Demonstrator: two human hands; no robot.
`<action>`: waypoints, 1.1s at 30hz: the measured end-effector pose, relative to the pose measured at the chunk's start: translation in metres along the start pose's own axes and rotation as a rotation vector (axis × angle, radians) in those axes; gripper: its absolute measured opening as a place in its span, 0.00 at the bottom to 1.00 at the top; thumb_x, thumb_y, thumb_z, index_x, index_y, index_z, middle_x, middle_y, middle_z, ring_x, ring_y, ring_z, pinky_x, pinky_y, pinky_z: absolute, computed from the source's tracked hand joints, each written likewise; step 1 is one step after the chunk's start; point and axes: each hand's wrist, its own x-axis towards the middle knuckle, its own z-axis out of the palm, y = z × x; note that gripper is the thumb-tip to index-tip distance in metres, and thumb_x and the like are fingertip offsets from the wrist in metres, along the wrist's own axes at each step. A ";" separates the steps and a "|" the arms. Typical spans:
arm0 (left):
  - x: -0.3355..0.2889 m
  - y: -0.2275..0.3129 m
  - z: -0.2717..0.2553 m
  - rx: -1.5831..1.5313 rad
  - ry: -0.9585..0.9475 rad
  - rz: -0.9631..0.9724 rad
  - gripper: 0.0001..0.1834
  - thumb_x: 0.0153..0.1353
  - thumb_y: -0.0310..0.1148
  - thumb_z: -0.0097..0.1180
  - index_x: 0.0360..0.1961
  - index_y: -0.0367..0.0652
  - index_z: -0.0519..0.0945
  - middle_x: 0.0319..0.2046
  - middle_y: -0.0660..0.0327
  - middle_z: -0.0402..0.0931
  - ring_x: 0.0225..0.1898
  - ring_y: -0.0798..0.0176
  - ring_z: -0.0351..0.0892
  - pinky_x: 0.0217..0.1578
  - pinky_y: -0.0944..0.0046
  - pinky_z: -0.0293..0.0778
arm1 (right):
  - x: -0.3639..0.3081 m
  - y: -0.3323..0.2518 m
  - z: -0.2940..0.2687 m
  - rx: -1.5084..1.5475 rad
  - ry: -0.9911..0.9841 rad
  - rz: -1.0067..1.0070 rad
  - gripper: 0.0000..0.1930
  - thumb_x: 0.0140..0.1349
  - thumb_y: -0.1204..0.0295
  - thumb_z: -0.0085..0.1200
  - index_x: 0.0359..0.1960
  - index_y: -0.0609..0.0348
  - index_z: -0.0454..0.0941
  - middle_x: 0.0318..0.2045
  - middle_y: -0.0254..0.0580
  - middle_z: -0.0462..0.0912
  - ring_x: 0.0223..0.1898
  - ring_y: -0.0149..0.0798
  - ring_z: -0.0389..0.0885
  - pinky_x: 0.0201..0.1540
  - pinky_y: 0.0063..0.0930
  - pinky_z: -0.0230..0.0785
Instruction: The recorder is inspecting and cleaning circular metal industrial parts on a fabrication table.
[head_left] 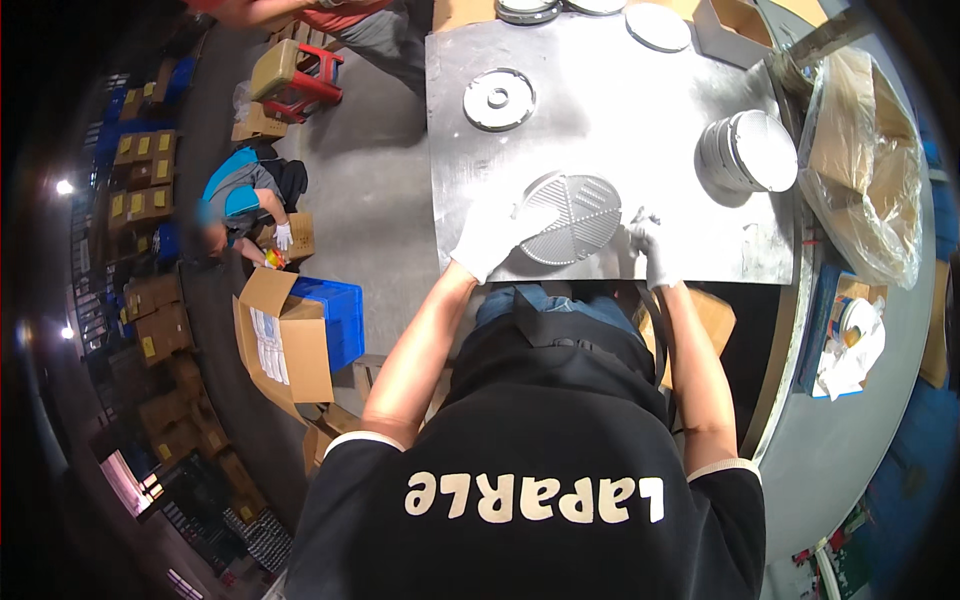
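Ribbed disc (578, 217) under gloved left hand (490, 235)

Worktop (600, 120): sheet metal, grey, dull sheen, faint scuffing. Ribbed disc (572, 218): cast metal, matt silver, raised parallel ridges in sectors. Left hand (490, 235) and right hand (652, 250): white knit cloth gloves, matt. Flat disc (498, 99): metal, smooth, satin, concentric rings. Stack of discs (748, 152): metal, pale, slightly brighter faces. Clear bag (865, 170): thin glossy plastic film, wrinkled, over brown cardboard. Open box (285, 335): matt brown cardboard. Crate (335, 318): blue plastic, smooth. Stool (300, 80): red plastic frame, tan padded top. Floor (370, 200): grey concrete, matt.
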 end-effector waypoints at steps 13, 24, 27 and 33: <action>-0.020 -0.042 -0.025 -0.091 -0.107 0.099 0.27 0.51 0.34 0.61 0.53 0.35 0.72 0.47 0.55 0.75 0.48 0.60 0.74 0.49 0.61 0.70 | -0.062 -0.068 0.123 -0.937 -0.108 -0.227 0.19 0.48 0.74 0.57 0.45 0.60 0.79 0.28 0.34 0.78 0.26 0.24 0.68 0.30 0.23 0.65; -0.011 -0.103 -0.003 -1.136 -0.110 -0.241 0.12 0.59 0.36 0.51 0.41 0.40 0.75 0.34 0.62 0.76 0.35 0.68 0.76 0.34 0.68 0.75 | -0.100 -0.122 0.198 -1.084 -0.214 -0.066 0.16 0.54 0.58 0.60 0.29 0.59 0.78 0.20 0.36 0.74 0.24 0.33 0.71 0.30 0.30 0.66; -0.011 -0.052 0.018 -1.049 -0.022 -0.474 0.08 0.59 0.32 0.51 0.38 0.42 0.77 0.30 0.65 0.75 0.30 0.70 0.74 0.28 0.72 0.73 | -0.090 -0.120 0.193 -0.433 -0.036 0.035 0.14 0.55 0.60 0.61 0.20 0.52 0.72 0.15 0.27 0.67 0.18 0.24 0.66 0.20 0.19 0.59; -0.022 -0.033 0.017 -0.722 -0.116 -0.416 0.13 0.60 0.31 0.48 0.45 0.38 0.75 0.35 0.61 0.76 0.37 0.65 0.75 0.41 0.67 0.68 | -0.035 -0.089 0.141 0.514 0.254 0.466 0.15 0.62 0.61 0.52 0.17 0.48 0.69 0.06 0.19 0.52 0.05 0.20 0.44 0.06 0.15 0.37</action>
